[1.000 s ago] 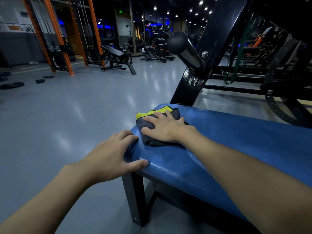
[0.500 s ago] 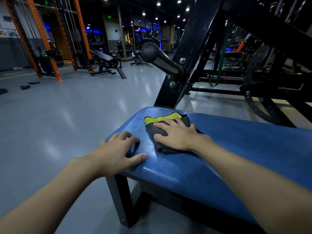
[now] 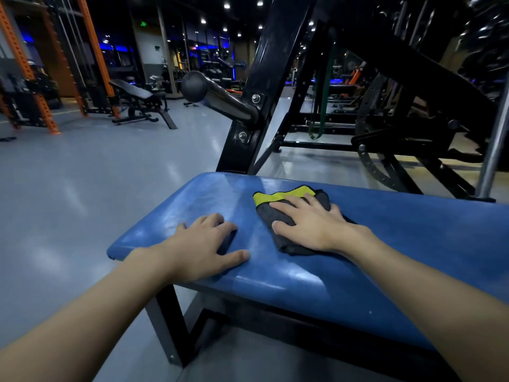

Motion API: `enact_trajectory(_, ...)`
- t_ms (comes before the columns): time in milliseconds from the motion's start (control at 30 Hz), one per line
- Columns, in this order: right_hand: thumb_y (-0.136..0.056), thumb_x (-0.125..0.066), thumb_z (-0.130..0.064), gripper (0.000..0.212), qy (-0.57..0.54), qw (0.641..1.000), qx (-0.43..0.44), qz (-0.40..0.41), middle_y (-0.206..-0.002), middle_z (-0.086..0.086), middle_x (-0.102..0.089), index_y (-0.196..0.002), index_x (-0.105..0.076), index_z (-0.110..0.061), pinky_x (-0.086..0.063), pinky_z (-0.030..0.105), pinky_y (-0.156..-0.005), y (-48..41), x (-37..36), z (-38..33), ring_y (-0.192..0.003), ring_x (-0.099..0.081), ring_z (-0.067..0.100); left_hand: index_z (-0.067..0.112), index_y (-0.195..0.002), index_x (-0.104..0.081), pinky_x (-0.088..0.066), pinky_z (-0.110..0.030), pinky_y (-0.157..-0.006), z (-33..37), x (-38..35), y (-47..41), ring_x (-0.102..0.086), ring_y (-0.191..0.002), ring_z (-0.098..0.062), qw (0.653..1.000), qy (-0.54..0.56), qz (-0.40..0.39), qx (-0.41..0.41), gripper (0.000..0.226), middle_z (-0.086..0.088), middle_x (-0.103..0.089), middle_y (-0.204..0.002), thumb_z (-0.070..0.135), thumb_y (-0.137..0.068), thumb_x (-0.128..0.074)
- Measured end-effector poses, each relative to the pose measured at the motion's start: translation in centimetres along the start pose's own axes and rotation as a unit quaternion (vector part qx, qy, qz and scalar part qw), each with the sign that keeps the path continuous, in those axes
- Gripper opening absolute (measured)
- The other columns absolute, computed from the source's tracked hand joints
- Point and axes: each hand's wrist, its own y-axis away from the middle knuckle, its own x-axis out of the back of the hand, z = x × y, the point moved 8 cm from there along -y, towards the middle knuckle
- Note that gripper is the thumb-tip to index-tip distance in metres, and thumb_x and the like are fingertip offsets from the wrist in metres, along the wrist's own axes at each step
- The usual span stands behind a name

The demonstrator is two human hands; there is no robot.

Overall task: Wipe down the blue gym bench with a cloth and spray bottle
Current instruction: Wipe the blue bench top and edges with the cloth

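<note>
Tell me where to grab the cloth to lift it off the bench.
Probably pinch the yellow far edge of the cloth, coming from above on the left: it lies flat on the bench, and the right hand covers its middle, leaving that edge bare.

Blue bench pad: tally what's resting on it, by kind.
Bare hands: 2 (left hand, right hand)
Grey cloth with a yellow edge: 1
Total on the blue padded bench: 3
</note>
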Motion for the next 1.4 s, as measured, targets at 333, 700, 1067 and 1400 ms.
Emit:
enact_trajectory(333, -0.088, -0.030, -0.075, 0.067, 0.000, 0.999, -0.030, -0.014, -0.165, -0.014, -0.007, -0.150, -0.013, -0.056, -0.009, 0.075, -0.108, 0.9, 0.2, 0.8, -0.152, 0.006, 0.031, 0.039, -0.141, -0.041, -0.030, -0.052, -0.111, 2.7, -0.1, -1.0, -0.035, -0.135, -0.013, 1.000, 0.005, -0.005, -0.021, 0.097, 0.013, -0.038, -0.138, 0.092, -0.062, -0.020)
enact_trajectory(700, -0.089, -0.030, -0.068, 0.062, -0.014, 0.999, -0.028, -0.002, -0.165, -0.016, -0.008, -0.149, -0.014, -0.058, -0.009, 0.072, -0.110, 3.0, 0.9, 6.3, -0.153, 0.005, 0.024, 0.036, -0.145, -0.033, -0.027, -0.047, -0.112, 9.3, -0.8, -1.3, -0.029, -0.140, -0.014, 0.996, -0.046, 0.007, -0.070, 0.097, 0.008, -0.032, -0.147, 0.085, -0.066, -0.005)
enact_trajectory(1067, -0.092, -0.032, -0.065, 0.062, -0.012, 0.998, -0.060, 0.001, -0.165, -0.017, -0.006, -0.150, -0.013, -0.057, -0.010, 0.070, -0.112, 8.2, 2.1, 13.6, -0.152, 0.005, 0.021, 0.036, -0.148, -0.031, -0.026, -0.048, -0.113, 17.7, -1.4, -1.3, -0.026, -0.141, -0.012, 0.994, -0.039, 0.005, -0.105, 0.102, 0.008, -0.031, -0.148, 0.087, -0.064, -0.004)
enact_trajectory(1400, -0.093, -0.031, -0.065, 0.060, -0.012, 0.993, -0.113, 0.014, -0.165, -0.018, -0.007, -0.150, -0.014, -0.057, -0.010, 0.068, -0.113, 15.2, 3.4, 21.4, -0.152, 0.005, 0.018, 0.038, -0.146, -0.035, -0.024, -0.051, -0.113, 27.1, -2.4, -1.0, -0.025, -0.142, -0.009, 0.989, -0.004, 0.034, -0.145, 0.098, 0.012, -0.033, -0.148, 0.085, -0.067, -0.003)
